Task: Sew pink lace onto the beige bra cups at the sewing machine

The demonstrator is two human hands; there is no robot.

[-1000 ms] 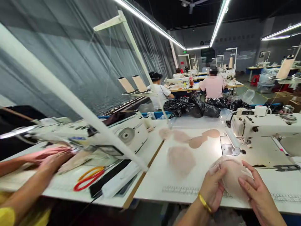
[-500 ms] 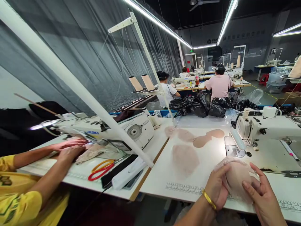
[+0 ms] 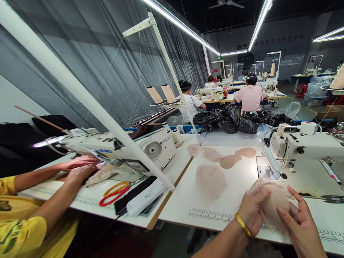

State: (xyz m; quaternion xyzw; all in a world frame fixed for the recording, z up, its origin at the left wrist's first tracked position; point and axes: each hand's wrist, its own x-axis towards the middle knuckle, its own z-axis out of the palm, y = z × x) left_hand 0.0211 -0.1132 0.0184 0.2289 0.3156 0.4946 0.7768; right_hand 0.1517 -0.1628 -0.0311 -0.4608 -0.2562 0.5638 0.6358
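Observation:
Between my hands is a rounded beige fabric piece (image 3: 274, 204) with a lacy upper edge, looking like a bra cup. My left hand (image 3: 254, 211), with a gold bangle on the wrist, grips its left side, thumb on top. My right hand (image 3: 302, 218) pinches its lower right side, thumb in front and index finger raised. Just beyond the fabric are the lit needle plate and presser area of a white sewing machine (image 3: 301, 143). Flat on the table to the left lie a sheer beige piece (image 3: 211, 182) and smooth beige cup-shaped pieces (image 3: 231, 160).
A ruler strip (image 3: 212, 215) runs along the table's front edge. Dark thread snips (image 3: 335, 199) lie at right. On the left, a co-worker in a yellow sleeve (image 3: 24, 233) works at another machine (image 3: 150, 148), near scissors (image 3: 114, 193). Black plastic bags (image 3: 225, 120) sit behind the table.
My left hand has shifted slightly right along with the fabric, whose front surface now faces me a little more. Both hands keep their hold.

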